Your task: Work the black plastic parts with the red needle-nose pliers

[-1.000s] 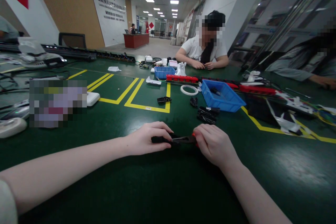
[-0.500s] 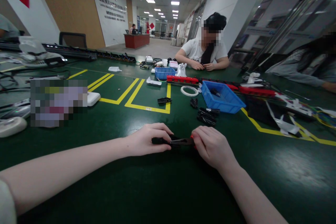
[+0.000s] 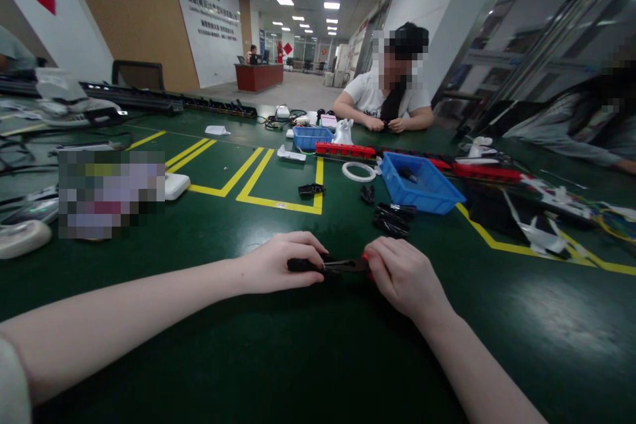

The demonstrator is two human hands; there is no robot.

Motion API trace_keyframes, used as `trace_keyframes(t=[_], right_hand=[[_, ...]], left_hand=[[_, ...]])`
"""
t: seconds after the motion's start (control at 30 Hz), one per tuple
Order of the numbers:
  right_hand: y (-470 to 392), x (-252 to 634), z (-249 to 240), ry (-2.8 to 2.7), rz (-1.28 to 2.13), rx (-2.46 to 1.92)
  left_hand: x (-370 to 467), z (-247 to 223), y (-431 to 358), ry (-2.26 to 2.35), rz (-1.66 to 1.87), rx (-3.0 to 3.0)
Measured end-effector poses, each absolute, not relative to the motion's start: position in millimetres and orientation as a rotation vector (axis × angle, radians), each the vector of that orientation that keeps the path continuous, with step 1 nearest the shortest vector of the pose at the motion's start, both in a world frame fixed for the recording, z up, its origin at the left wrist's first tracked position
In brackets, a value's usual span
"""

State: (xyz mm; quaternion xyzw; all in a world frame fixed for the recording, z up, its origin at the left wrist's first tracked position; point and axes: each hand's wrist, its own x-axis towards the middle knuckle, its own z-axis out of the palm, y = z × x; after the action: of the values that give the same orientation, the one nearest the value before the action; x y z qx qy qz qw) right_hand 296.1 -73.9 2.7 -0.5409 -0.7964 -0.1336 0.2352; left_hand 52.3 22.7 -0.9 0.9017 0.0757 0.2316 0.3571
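Note:
My right hand (image 3: 403, 277) is closed around the red handles of a pair of pliers (image 3: 354, 265); a little red shows by the fingers. The dark jaws point left, towards my left hand (image 3: 281, 264). That hand pinches a small black piece (image 3: 300, 265) between thumb and fingers. A thin shiny metal part runs from it to the jaws. Whether the jaws are clamped on this part I cannot tell. Just beyond my right hand lie several black wrapped bundles (image 3: 394, 220), a smaller black one (image 3: 367, 195) and another black piece (image 3: 311, 190).
A blue tray (image 3: 422, 195) with dark items stands beyond my right hand, beside a white tape roll (image 3: 358, 172). Red strips (image 3: 345, 150) lie farther back. A smaller blue tray (image 3: 312, 137) is behind. A person (image 3: 390, 96) sits across the green table (image 3: 318, 358).
My right hand and the pliers have shifted very slightly; the jaws look a little different in angle. My left hand stays almost in place with the black piece.

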Motion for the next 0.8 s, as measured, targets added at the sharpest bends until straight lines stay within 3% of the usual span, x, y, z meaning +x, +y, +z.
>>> trace_keyframes(t=[0.8], right_hand=[[-72.7, 301.1, 3.5, -2.130, -0.340, -1.514]], left_hand=[[51.9, -0.2, 23.6, 0.199, 0.607, 2.307]])
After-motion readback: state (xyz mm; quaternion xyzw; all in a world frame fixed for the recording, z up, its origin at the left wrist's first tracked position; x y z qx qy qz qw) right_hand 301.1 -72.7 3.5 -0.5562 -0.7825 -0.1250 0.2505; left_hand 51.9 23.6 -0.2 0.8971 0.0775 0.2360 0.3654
